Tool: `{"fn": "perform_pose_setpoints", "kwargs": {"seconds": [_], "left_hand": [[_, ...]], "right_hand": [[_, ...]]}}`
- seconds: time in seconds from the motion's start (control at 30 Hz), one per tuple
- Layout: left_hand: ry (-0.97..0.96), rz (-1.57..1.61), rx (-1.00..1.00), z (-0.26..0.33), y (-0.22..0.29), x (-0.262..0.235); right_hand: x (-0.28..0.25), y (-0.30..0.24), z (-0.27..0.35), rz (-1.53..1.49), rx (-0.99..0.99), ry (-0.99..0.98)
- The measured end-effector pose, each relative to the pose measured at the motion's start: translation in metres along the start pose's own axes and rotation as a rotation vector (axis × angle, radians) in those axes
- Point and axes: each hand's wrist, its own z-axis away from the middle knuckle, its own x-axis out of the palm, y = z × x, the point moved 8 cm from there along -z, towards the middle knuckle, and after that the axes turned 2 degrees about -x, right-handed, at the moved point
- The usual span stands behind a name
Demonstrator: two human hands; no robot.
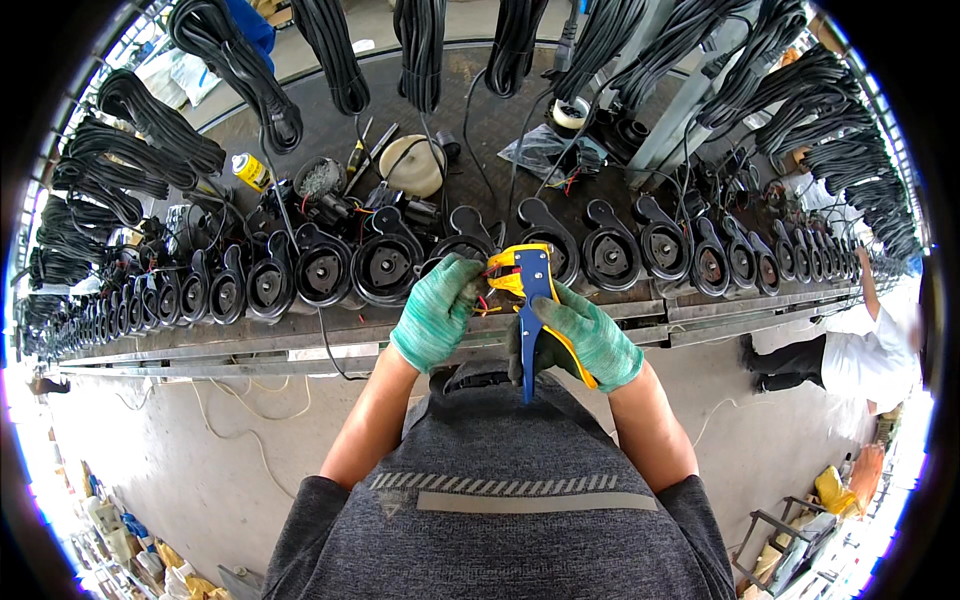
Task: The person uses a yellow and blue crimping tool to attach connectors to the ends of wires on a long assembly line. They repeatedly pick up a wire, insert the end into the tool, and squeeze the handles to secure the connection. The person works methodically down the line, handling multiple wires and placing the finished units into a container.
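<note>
Behind the row of black motor housings (385,265) on the workbench (480,130), a small dark pot (318,177) holds greyish bits (too small to tell what), with a cream bowl-shaped cap (413,164) and a yellow spray can (250,171) near it. Black cable bundles (340,55) hang above the bench. At the bench's near edge the right hand (588,338), in a green glove, is closed around the blue and yellow handles of a wire stripper (531,300), whose head points away from the person. The left hand (437,310), also gloved, pinches thin red and yellow wires (488,297) between curled fingertips, just beside the stripper's head and touching it.
</note>
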Motion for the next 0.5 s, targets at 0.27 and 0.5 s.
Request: {"fn": "perform_pose_setpoints", "kwargs": {"seconds": [0.27, 0.5], "left_hand": [[-0.067, -0.122, 0.012, 0.000, -0.002, 0.003], [-0.131, -0.216, -0.003, -0.004, 0.002, 0.006]], "right_hand": [[0.003, -0.001, 0.001, 0.022, 0.020, -0.009], [-0.008, -0.005, -0.004, 0.190, -0.074, 0.109]]}}
